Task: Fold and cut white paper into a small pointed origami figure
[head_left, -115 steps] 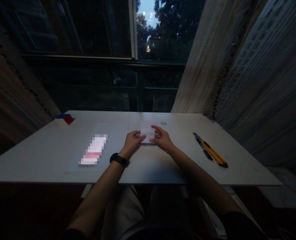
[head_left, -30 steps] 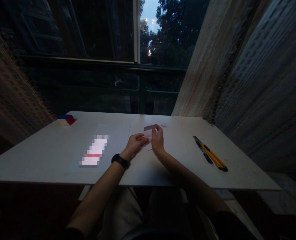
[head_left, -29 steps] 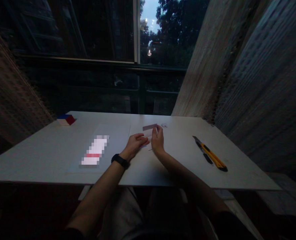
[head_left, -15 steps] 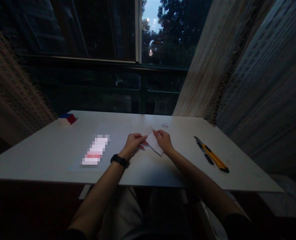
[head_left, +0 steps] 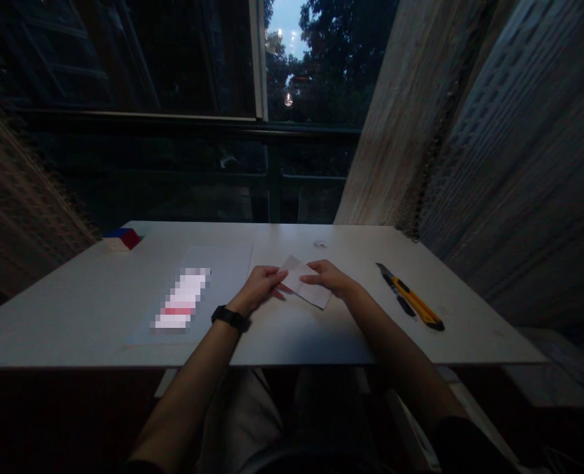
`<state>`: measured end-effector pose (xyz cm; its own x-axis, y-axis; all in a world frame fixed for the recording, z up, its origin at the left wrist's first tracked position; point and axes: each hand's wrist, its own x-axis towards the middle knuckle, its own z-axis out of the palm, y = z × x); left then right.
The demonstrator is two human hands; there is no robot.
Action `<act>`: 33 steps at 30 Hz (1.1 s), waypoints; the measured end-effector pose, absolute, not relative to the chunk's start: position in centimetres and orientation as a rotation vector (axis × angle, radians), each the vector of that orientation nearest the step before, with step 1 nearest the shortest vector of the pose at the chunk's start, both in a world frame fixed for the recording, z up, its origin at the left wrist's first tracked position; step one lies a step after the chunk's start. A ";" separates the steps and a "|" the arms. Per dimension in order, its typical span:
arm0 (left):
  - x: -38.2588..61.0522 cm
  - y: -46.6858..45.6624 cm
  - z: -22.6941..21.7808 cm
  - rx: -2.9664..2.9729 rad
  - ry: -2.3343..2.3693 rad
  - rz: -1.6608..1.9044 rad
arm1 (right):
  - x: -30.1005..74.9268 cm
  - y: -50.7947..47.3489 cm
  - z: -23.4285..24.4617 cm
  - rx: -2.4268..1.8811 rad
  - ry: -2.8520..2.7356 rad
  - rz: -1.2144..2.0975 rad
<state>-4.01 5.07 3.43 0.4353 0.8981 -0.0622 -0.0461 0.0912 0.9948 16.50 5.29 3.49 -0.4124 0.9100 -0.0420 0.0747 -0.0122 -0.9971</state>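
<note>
Pins a small white paper flat on the bench, near its middle and turned cornerwise, between both hands. Bears down with the left hand on the paper's left corner, fingers bent and bunched; cannot tell in this dimness whether gripping or merely pressing. Pinches with the right hand along the upper right edge, fingers drawn together on the paper. Shows a trace of red at the left fingertips, too dark to identify.

Likely trouble, judging from this layout:

- Could skid or turn the paper on the smooth bench through uneven pressure from the two hands, leaving any crease skewed.
- Could misjudge edges and corners for want of light, white on white giving little contrast.
- Could tear or crumple the paper by pulling the two ends in opposite directions.
- Could nudge the large sheet lying just beside the left hand, by a careless slide of the wrist or its watch.
- Could catch the utility knife, well apart on the right, with a wide sweep of the right forearm; cannot tell whether its blade is out.
- Could flick away the tiny pale object just beyond the paper.
- Need hardly fear for the coloured cube, far off at the left corner.
</note>
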 end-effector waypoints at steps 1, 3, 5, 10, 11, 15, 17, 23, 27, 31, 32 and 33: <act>-4.0 5.0 3.5 1.276 0.849 0.830 | 16.8 5.3 3.5 -1.054 -1.540 1.568; -4.0 4.9 3.5 1.269 0.823 0.782 | 17.5 5.4 3.7 -1.057 -1.495 1.693; -4.0 4.7 3.6 1.274 0.805 0.733 | 18.0 5.5 3.7 -1.048 -1.451 1.796; -4.0 4.7 3.7 1.276 0.794 0.711 | 18.6 5.9 3.5 -1.018 -1.333 1.857; -4.0 4.8 3.7 1.273 0.799 0.721 | 18.7 5.9 3.4 -1.029 -1.322 1.846; -4.0 4.8 3.7 1.276 0.808 0.710 | 18.7 5.7 3.7 -1.024 -1.412 1.849; -4.0 4.8 3.7 1.284 0.795 0.681 | 18.7 5.5 3.9 -0.998 -1.475 1.862; -4.2 4.6 3.8 1.247 0.735 0.719 | 18.5 5.3 4.1 -0.954 -1.489 1.854; -4.3 4.4 4.3 1.179 0.705 0.733 | 18.5 5.4 4.0 -0.927 -1.441 1.850; -4.4 4.4 4.5 1.114 0.711 0.745 | 18.5 5.3 4.0 -0.868 -1.376 1.859; -4.4 4.4 4.5 1.101 0.711 0.752 | 18.5 5.3 4.0 -0.854 -1.366 1.861; -4.4 4.4 4.5 1.090 0.710 0.764 | 18.5 5.3 3.9 -0.846 -1.361 1.864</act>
